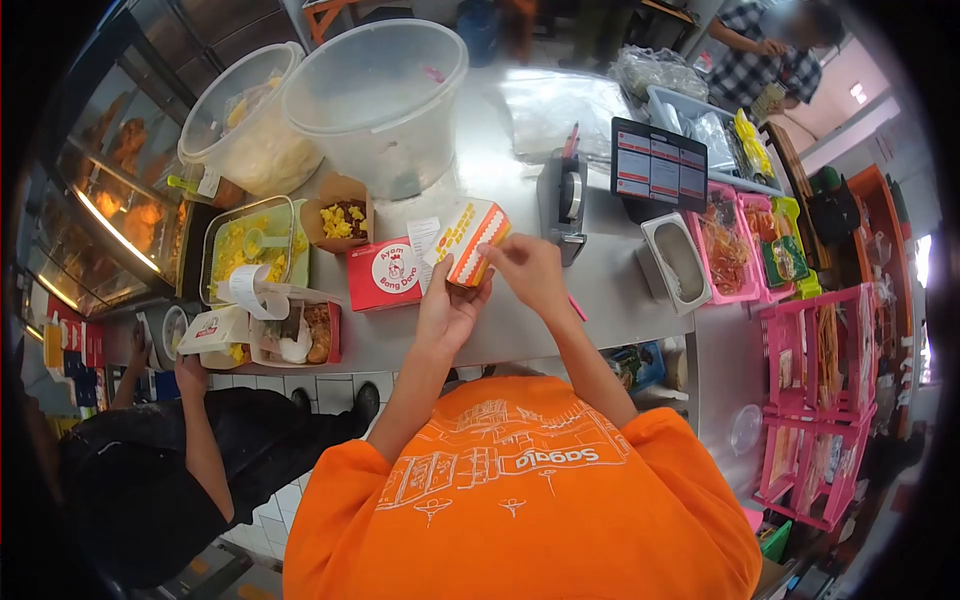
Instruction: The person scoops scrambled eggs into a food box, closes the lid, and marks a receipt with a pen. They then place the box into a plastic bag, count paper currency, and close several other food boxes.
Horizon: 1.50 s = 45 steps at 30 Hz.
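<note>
A small paper food box [470, 238], white with orange stripes and yellow lettering, is tilted above the counter. My left hand [450, 312] grips its lower end from below. The bent fingers of my right hand [527, 268] pinch at its right edge; what lies between the fingertips is partly hidden. Just left of it, a red and white chicken box [385, 274] lies on the counter, with a printed receipt [424, 236] beside it. Behind that stands an open brown carton [340, 219] with yellow bits on dark food.
Large plastic tubs [375, 110] stand at the back left. A tape dispenser [563, 205], tablet [658, 165] and metal container [675, 262] are to the right, near pink baskets [724, 250]. At left, a co-worker's hand [191, 378] is by an open meal box [296, 335].
</note>
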Available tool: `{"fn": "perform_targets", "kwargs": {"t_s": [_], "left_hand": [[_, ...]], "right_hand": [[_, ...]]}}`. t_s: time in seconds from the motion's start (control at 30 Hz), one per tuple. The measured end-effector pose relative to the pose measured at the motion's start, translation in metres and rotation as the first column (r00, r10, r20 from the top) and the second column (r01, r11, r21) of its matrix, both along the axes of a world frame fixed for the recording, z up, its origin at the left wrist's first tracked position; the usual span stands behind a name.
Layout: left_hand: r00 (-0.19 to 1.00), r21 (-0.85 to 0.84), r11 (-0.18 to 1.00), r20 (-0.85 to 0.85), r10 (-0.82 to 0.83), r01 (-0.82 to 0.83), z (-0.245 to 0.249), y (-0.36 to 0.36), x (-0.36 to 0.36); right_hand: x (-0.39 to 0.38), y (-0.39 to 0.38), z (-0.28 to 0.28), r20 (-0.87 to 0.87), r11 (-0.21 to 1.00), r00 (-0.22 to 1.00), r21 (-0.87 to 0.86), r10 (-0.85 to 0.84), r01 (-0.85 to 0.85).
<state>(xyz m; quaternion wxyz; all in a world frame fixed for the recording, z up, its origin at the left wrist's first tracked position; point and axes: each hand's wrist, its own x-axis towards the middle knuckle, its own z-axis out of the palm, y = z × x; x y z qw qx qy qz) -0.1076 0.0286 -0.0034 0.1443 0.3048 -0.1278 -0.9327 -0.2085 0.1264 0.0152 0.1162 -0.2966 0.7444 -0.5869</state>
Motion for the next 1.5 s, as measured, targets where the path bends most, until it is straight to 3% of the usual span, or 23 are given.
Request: {"fn": "perform_targets", "kwargs": {"t_s": [0.07,0.1,0.17,0.23,0.27,0.33,0.37,0.43,0.5,0.57,0.63,0.67,0.7,0.77,0.8,0.87,0.97,1.07,1.13,1.2,1.27,1.4,1.5], "left_hand": [[1.000,-0.018,0.999,0.010,-0.026,0.026,-0.008,-0.002,0.004],[1.000,-0.018,1.000,0.014,-0.002,0.002,-0.010,-0.002,0.007],[0.998,-0.033,0.999,-0.035,-0.043,0.042,-0.006,-0.003,0.008],[0.999,-0.003,0.999,-0.020,-0.034,0.033,0.004,-0.006,0.015],[0.987,-0.027,0.987,-0.028,-0.157,0.156,0.006,-0.006,0.022],[0.958,-0.035,0.958,-0.038,-0.284,0.283,0.013,-0.006,0.035],[0.963,-0.031,0.964,-0.036,-0.266,0.265,0.013,-0.007,0.043],[0.871,-0.089,0.868,-0.021,-0.491,0.488,0.012,-0.009,0.061],[0.871,-0.120,0.865,-0.006,-0.491,0.487,0.012,-0.009,0.072],[0.929,-0.314,0.875,0.089,-0.360,0.369,0.007,-0.015,0.081],[0.965,-0.616,0.750,0.232,-0.120,0.241,-0.016,-0.036,0.090],[0.955,-0.739,0.649,0.289,0.064,0.180,-0.017,-0.044,0.091],[0.955,-0.741,0.647,0.290,0.067,0.180,-0.015,-0.052,0.092],[0.763,-0.855,0.236,0.518,0.386,0.461,-0.001,-0.063,0.092],[0.761,-0.854,0.240,0.521,0.386,0.462,-0.018,-0.065,0.089],[0.698,-0.856,-0.057,0.378,0.608,0.514,-0.067,-0.069,0.074],[0.591,-0.727,-0.207,0.322,0.740,0.655,-0.067,-0.059,0.061],[0.695,-0.806,-0.084,0.446,0.564,0.585,-0.054,-0.056,0.050],[0.781,-0.838,-0.128,0.425,0.457,0.530,-0.053,-0.051,0.031],[0.857,-0.907,-0.198,0.252,0.450,0.371,-0.057,-0.043,0.000],[0.859,-0.912,-0.271,0.144,0.492,0.308,-0.059,-0.047,-0.035],[0.854,-0.885,-0.170,0.344,0.391,0.434,-0.069,-0.077,-0.087],[0.880,-0.917,-0.124,0.315,0.355,0.378,-0.067,-0.087,-0.099]], "right_hand": [[0.002,0.002,-0.005,-0.100,0.969,0.993,0.234,-0.061,0.083],[0.002,0.004,-0.009,-0.096,0.970,0.995,0.235,-0.037,0.059],[-0.006,0.005,-0.020,-0.098,0.842,0.992,0.527,-0.075,0.116],[-0.010,0.014,-0.046,0.411,0.977,0.905,0.124,0.111,-0.176],[-0.004,0.015,-0.048,0.412,0.970,0.900,0.123,0.141,-0.209],[0.003,0.018,-0.051,0.123,0.950,0.965,-0.241,0.233,-0.199],[0.003,0.022,-0.057,0.127,0.947,0.960,-0.239,0.251,-0.216],[-0.002,0.028,-0.071,0.285,0.917,0.934,-0.386,0.217,-0.096],[-0.011,0.026,-0.076,0.327,0.924,0.917,-0.369,0.226,-0.096],[-0.019,0.018,-0.075,0.010,0.995,0.998,0.075,0.060,-0.061],[-0.015,0.004,-0.072,0.037,0.957,0.999,0.291,-0.018,0.007],[-0.007,-0.007,-0.075,0.052,0.973,0.999,0.231,0.002,-0.014],[0.000,-0.019,-0.079,0.065,0.985,0.998,0.169,0.021,-0.032],[0.017,-0.045,-0.089,0.126,0.988,0.992,0.150,0.028,-0.047],[0.023,-0.054,-0.104,0.128,0.987,0.991,0.154,0.030,-0.050],[0.025,-0.067,-0.132,0.068,0.992,0.996,0.109,0.054,-0.061],[0.028,-0.062,-0.117,0.183,0.983,0.983,0.175,0.017,-0.050],[0.023,-0.050,-0.112,0.103,0.982,0.994,0.190,-0.044,0.024],[0.005,-0.041,-0.124,0.099,0.984,0.989,0.155,-0.109,0.093],[-0.022,-0.038,-0.141,0.114,0.970,0.966,0.104,-0.230,0.219],[-0.053,-0.038,-0.150,0.158,0.962,0.950,0.089,-0.269,0.258],[-0.112,-0.047,-0.159,0.149,0.938,0.942,0.225,-0.301,0.264],[-0.111,-0.047,-0.121,0.184,0.943,0.948,0.259,-0.261,0.209]]}}
